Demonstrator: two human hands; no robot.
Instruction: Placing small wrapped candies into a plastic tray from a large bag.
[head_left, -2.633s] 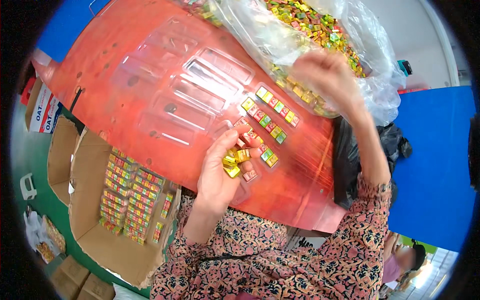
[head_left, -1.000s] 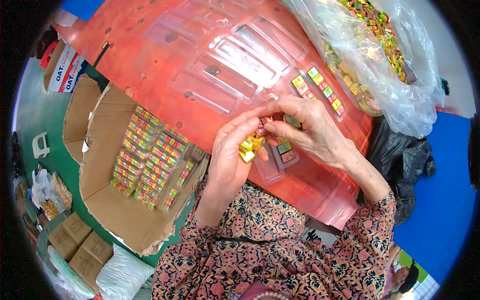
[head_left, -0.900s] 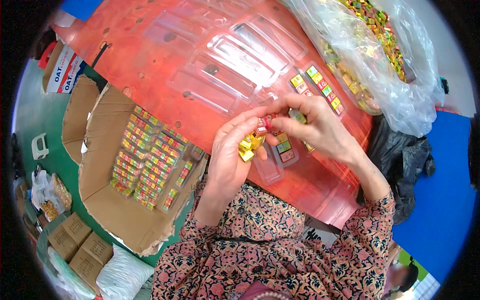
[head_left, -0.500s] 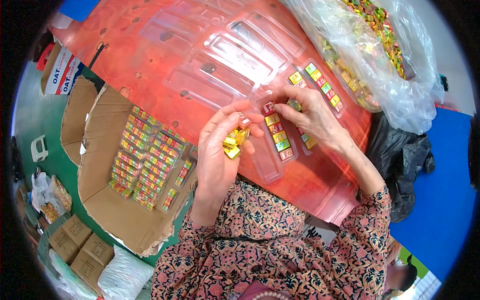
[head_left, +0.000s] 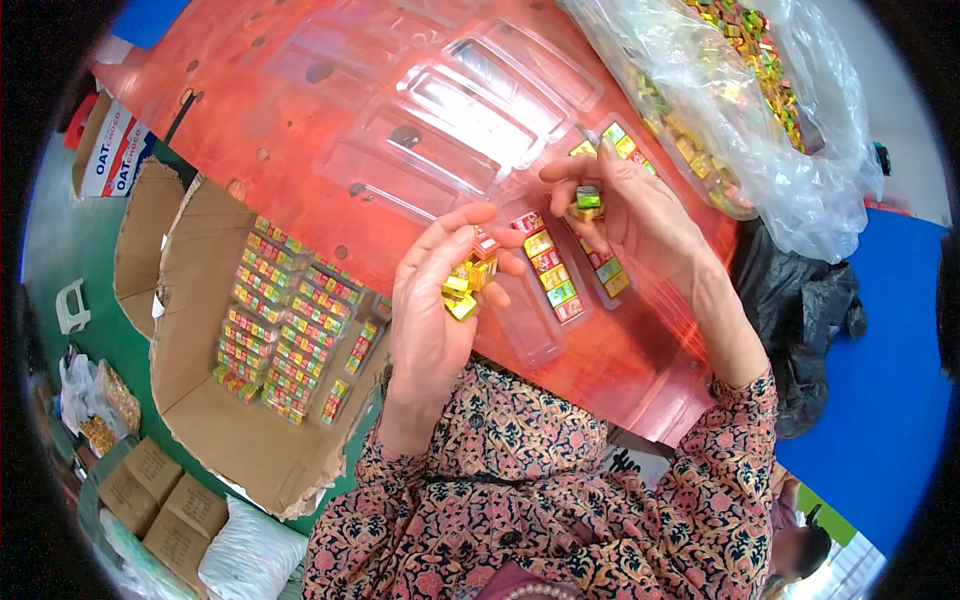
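My left hand [head_left: 420, 300] is cupped, its fingers curled round several small yellow and red wrapped blocks [head_left: 464, 284], which look like candies. To its right my right hand [head_left: 655, 225] is raised over the table, with a green wrapped block [head_left: 587, 198] and a yellowish one beneath it in its bent fingers. Between the hands lies a narrow transparent tray [head_left: 547, 268] with a row of red, yellow and green blocks. A second filled tray [head_left: 608, 272] is partly under my right hand. Another filled tray [head_left: 627, 146] shows beyond its fingertips.
Transparent trays [head_left: 440, 128] without blocks lie across the red table [head_left: 290, 150]. A big plastic bag [head_left: 720, 140] of loose blocks stands at the far right, above a black bag [head_left: 790, 310]. At left, a cardboard box [head_left: 205, 420] holds rows of filled trays.
My right hand has lifted off the filled tray's far end and turned, so the blocks in its fingers now show. My left hand has stayed nearly still.
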